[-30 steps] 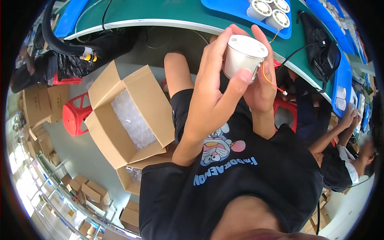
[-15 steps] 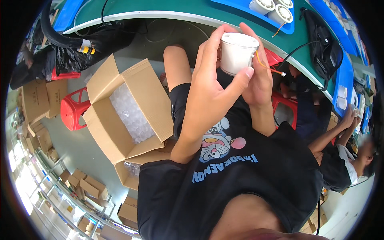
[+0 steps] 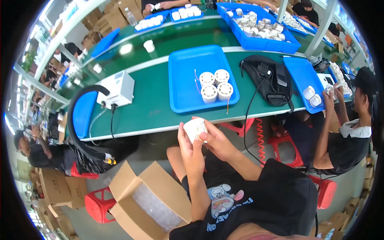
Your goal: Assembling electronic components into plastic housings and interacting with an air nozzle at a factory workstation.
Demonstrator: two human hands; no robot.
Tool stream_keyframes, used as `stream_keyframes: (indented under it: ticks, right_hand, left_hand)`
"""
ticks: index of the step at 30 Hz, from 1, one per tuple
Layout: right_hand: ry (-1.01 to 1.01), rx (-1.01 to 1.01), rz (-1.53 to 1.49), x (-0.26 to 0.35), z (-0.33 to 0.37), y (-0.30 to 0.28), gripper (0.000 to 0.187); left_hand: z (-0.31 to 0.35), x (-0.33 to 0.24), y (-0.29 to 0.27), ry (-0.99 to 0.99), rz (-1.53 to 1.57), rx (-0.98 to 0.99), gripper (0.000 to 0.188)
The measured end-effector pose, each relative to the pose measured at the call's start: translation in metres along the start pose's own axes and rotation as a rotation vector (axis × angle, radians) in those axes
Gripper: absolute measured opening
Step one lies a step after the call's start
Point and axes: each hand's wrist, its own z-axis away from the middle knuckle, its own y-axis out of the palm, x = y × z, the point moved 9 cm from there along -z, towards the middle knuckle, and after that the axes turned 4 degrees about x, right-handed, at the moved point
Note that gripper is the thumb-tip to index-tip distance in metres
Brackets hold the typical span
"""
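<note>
Over my lap, just off the table's near edge, I hold a white cup-shaped housing (image 3: 195, 129). My left hand (image 3: 189, 151) wraps round its left side and underside. On its right, my right hand (image 3: 219, 143) is closed against it, the thumb near thin wires at the rim. The housing is tilted, and its inside cannot be made out. Straight ahead on the table, a blue tray (image 3: 182, 94) carries several similar white housings (image 3: 216, 86) with slotted tops and thin wires.
A white box-shaped device (image 3: 123, 89) with a black hose (image 3: 72, 120) stands at the left. A black bag (image 3: 264, 82) lies right of the tray. Below left is an open carton (image 3: 166, 186) with clear packing. A co-worker (image 3: 344, 136) sits at the right. Beyond runs a green conveyor (image 3: 180, 38).
The view has risen to take in the table and conveyor. My hands and the housing appear lower and farther left in the picture, and the housing leans more. Both hands still hold it.
</note>
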Motion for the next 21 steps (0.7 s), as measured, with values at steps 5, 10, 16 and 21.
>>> stream_keyframes:
  ticks: [5,10,16,21]
  right_hand:
    - [0.005,0.011,0.086,0.013,-0.016,0.007,0.056]
    - [0.027,0.051,0.045,0.016,-0.021,0.015,0.05]
    - [-0.035,0.026,-0.064,0.023,-0.024,0.017,0.047]
    - [-0.107,0.019,-0.031,0.047,-0.009,0.023,0.048]
  left_hand:
    - [-0.01,-0.017,0.004,0.103,-0.087,0.001,0.055]
    - [-0.015,-0.027,0.001,0.061,-0.26,0.158,0.058]
    - [-0.013,-0.034,0.013,0.101,-0.319,0.043,0.06]
    - [-0.002,-0.048,0.03,0.167,-0.333,0.034,0.061]
